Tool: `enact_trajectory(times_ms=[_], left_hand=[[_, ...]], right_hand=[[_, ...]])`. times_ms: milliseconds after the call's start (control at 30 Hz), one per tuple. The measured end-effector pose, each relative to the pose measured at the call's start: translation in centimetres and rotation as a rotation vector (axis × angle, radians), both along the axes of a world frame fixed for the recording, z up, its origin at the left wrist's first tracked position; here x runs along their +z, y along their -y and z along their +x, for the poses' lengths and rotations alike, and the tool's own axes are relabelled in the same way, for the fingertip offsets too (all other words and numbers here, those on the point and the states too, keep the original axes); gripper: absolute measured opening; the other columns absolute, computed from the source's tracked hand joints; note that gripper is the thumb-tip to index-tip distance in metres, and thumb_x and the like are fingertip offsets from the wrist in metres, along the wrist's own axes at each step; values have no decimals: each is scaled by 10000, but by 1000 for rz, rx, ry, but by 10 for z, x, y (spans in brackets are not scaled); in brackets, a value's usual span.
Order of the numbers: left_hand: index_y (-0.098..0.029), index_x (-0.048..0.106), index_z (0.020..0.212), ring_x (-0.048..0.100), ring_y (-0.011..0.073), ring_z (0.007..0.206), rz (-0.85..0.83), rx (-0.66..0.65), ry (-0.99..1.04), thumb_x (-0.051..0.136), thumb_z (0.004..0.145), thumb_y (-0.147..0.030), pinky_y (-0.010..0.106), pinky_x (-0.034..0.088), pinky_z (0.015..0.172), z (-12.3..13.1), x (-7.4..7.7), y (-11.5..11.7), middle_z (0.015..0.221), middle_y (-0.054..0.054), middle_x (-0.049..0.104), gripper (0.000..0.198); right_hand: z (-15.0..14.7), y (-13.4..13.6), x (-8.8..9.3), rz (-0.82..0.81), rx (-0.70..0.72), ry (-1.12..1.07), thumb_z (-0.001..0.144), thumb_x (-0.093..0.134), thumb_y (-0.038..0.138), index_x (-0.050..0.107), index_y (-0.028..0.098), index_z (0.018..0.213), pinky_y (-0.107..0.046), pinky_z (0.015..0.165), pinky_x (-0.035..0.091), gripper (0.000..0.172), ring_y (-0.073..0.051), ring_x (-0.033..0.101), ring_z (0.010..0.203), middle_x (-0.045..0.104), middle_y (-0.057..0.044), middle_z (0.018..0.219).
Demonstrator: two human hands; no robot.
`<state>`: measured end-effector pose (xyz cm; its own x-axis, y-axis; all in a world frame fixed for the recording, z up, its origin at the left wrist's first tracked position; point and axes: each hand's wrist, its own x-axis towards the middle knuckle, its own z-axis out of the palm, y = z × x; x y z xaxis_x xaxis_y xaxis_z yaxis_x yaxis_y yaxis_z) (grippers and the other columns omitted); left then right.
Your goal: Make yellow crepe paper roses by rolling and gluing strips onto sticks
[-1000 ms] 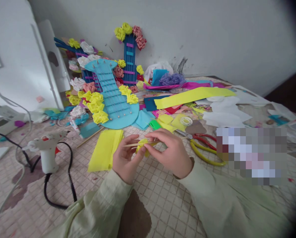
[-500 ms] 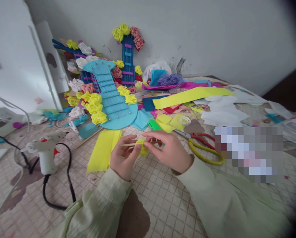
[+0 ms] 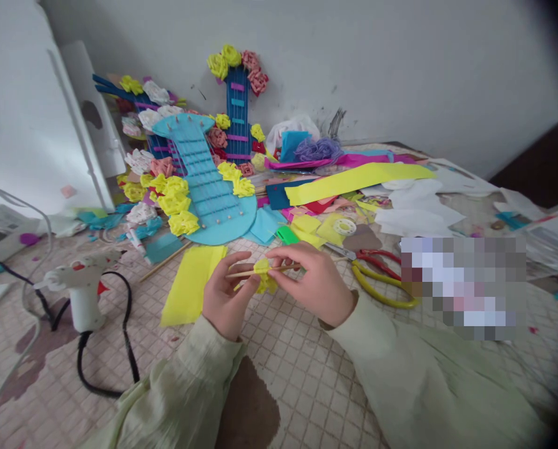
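Note:
My left hand (image 3: 227,296) and my right hand (image 3: 314,280) meet above the middle of the table. Between them a thin wooden stick (image 3: 240,274) lies nearly level, with yellow crepe paper (image 3: 262,269) wrapped around it. The fingers of the left hand are closed on the paper and the stick from the left. From the right, the other hand pinches the same paper and stick. Some yellow paper hangs below the fingertips. A flat yellow crepe sheet (image 3: 188,290) lies just left of my left hand.
A white glue gun (image 3: 85,293) with a black cord stands at left. Scissors (image 3: 386,287) with yellow and red handles lie at right. Behind are a blue cardboard guitar (image 3: 213,193) with paper flowers, a green marker (image 3: 287,235), a tape roll (image 3: 344,226) and paper strips (image 3: 358,182).
The whole view has shifted slightly, so things sit a little further left. Both hands still hold the paper on the stick, and more yellow paper shows between the fingers.

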<state>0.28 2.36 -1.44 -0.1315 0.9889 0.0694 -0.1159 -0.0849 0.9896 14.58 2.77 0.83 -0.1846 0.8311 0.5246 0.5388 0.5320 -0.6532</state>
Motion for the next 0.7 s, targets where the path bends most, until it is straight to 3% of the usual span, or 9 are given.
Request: enact_trajectory(times_ms=[200, 333, 533, 700], left_hand=[[-174, 574, 900, 591, 149, 756, -30, -43, -26, 704, 577, -226, 243, 478, 640, 0, 8, 2, 736, 10, 608, 352], [-178, 571, 891, 590, 148, 746, -44, -78, -58, 696, 591, -238, 253, 483, 644, -3, 8, -1, 746, 12, 604, 331], [-177, 530, 994, 588, 146, 720, 13, -75, -78, 668, 626, -248, 260, 479, 637, -5, 5, -2, 764, 21, 597, 399], [-190, 464, 1073, 592, 135, 732, 42, -93, -17, 655, 638, -230, 251, 482, 643, -3, 7, 0, 777, 10, 594, 476]], right_hand=[[-1, 0, -2, -37, 10, 7, 689, 579, 66, 594, 186, 894, -287, 684, 474, 238, -151, 551, 747, 619, -13, 743], [-2, 0, -4, -54, -15, -8, 688, 588, 91, 569, 179, 821, -273, 665, 477, 161, -143, 557, 735, 615, -14, 755], [0, 1, -4, -163, 45, -7, 719, 573, 141, 566, 166, 755, -220, 611, 467, 44, -109, 568, 680, 604, -6, 739], [0, -1, 0, -152, 65, 8, 713, 574, 128, 591, 158, 704, -203, 584, 446, 37, -101, 550, 650, 604, -6, 703]])
